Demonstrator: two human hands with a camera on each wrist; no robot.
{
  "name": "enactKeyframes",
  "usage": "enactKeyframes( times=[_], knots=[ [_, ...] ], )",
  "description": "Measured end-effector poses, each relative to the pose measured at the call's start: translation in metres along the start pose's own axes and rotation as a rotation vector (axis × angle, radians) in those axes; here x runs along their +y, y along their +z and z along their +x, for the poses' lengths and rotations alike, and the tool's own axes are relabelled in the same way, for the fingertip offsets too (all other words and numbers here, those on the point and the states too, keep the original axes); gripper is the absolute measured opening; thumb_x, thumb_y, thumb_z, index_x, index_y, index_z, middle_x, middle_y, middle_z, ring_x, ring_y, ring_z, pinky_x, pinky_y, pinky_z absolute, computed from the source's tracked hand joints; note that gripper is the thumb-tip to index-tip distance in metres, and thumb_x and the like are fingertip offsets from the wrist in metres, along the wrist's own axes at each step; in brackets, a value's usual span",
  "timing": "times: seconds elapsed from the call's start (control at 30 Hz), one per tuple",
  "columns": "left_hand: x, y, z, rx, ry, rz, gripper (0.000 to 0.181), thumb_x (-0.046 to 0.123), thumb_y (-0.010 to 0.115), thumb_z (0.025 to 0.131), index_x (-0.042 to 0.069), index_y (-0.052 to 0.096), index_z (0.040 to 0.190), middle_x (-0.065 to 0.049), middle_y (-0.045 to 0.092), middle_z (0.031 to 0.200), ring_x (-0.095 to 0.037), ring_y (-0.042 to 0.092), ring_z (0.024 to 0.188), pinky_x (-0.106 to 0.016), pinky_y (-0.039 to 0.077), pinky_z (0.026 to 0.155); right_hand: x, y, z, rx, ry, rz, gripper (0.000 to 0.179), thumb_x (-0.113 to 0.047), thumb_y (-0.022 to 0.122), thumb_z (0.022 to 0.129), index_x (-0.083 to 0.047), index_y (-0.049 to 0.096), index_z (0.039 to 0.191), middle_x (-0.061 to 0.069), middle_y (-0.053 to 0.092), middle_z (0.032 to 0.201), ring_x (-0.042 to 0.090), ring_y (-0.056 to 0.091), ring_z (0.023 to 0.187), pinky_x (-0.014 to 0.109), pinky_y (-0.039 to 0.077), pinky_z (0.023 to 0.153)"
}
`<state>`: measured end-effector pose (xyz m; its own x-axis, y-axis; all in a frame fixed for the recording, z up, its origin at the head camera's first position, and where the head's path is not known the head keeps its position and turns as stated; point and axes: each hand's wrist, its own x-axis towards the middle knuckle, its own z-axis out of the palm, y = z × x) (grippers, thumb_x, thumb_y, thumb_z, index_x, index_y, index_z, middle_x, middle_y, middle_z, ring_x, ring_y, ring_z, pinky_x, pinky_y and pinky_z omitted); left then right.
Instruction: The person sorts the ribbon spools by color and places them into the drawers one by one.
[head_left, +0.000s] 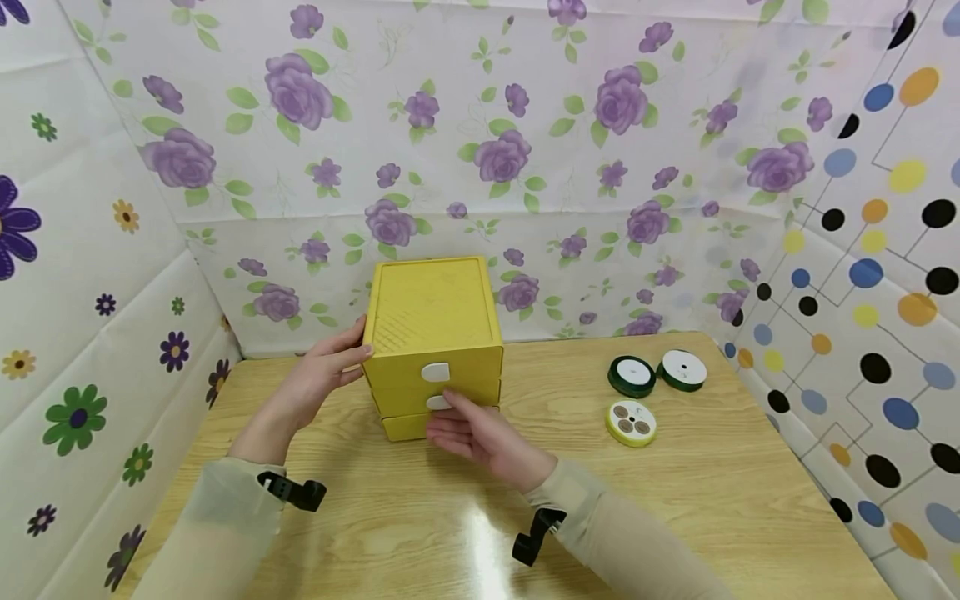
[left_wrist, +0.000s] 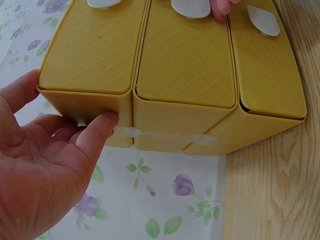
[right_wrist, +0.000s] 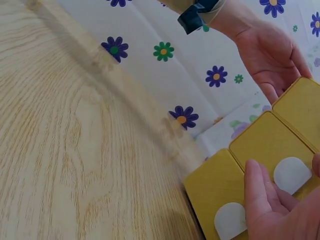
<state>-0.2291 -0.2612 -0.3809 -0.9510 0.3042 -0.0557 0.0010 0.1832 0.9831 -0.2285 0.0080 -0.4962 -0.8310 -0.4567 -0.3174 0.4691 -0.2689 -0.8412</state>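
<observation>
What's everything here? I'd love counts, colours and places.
Table: 1, wood-coloured, centre
Drawer box: 1, yellow, on the table
Tabs: 3, white, on the box's front
Green spools: 2, green and white, table's right
Yellow spool: 1, yellow and white, nearer than those
Patterned coverings: 3 patterns, mostly white, behind and both sides
Sleeves: 2, beige, head view's bottom
Wristbands: 2, black, at the sleeves' ends
Left fingers: one set, bare, against box's left
Right fingers: one set, bare, at middle tab

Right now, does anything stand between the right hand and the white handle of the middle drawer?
Nothing visible does: the right hand is right at the white handle, and the spools lie apart, farther right.
</observation>
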Motion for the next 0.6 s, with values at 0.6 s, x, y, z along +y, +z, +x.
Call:
enactKeyframes(
  times=[0.6],
  knots=[
    [-0.0007,-0.0010,0.0008,-0.001,-0.004,-0.002,0.077,0.027,0.052,0.115,0.007,0.003,0.171,-0.009,-0.005,0.178,-0.033,0.007,0.163,-0.060,0.019,0.128,0.0001,0.0015,0.0049,0.043,0.003,0.028,0.056,-0.037,0.071,0.105,0.009,0.067,0.135,0.020,0.076,0.119,0.021,0.077,0.099,0.033,0.061,0.096]
  ],
)
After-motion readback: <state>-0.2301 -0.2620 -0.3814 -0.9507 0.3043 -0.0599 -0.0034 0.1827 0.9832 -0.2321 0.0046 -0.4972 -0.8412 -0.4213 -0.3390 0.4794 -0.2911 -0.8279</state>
